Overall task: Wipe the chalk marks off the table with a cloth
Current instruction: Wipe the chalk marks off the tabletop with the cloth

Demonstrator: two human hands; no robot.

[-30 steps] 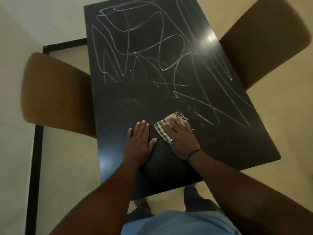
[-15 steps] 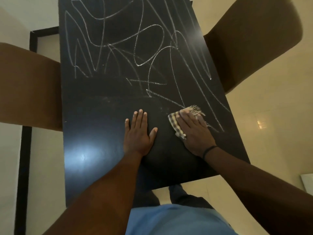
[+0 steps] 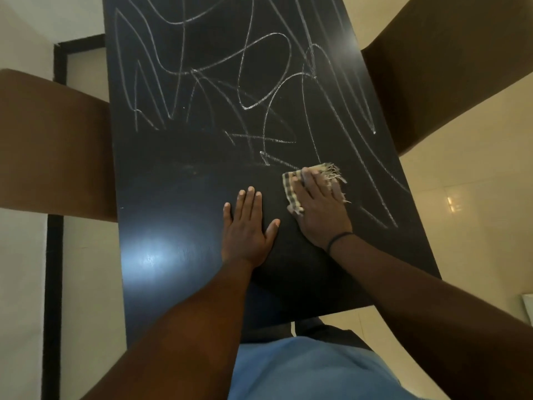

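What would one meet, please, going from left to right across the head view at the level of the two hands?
Left chair → bare dark table → left hand, flat on the table → checked cloth → right hand, pressing the cloth → chalk marks → tiled floor.

Dim, glare patch on table (image 3: pixel 173 180)

The right hand (image 3: pixel 320 210) presses a checked cloth (image 3: pixel 291 193) flat on the black table (image 3: pixel 173 197), beside the flat left hand (image 3: pixel 246 226), below chalk marks (image 3: pixel 245 82).
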